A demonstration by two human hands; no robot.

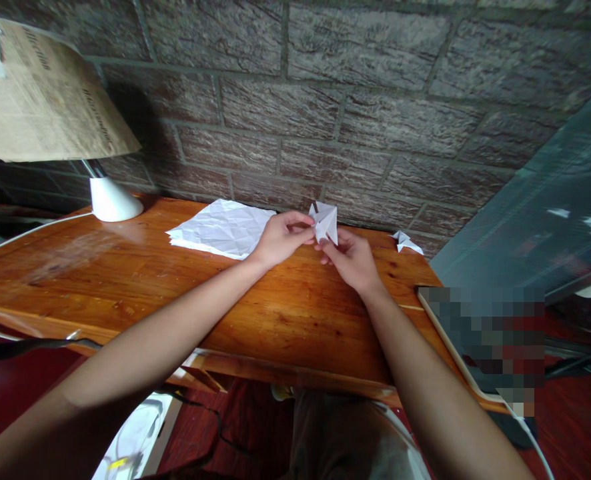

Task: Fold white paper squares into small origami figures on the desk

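A small piece of folded white paper is held up above the wooden desk, near its back edge. My left hand pinches its left side between thumb and fingers. From below and the right, my right hand grips the lower corner, thumb toward me. Crease lines and pointed flaps show on the paper; the fingertips cover part of its lower edge. Just left of my left hand lies a stack of creased white paper sheets. A folded paper figure rests at the desk's back right.
A lamp with a newspaper shade and white base stands at the left. A tablet-like device, partly blurred out, lies at the right edge with a white cable. The brick wall closes off the back.
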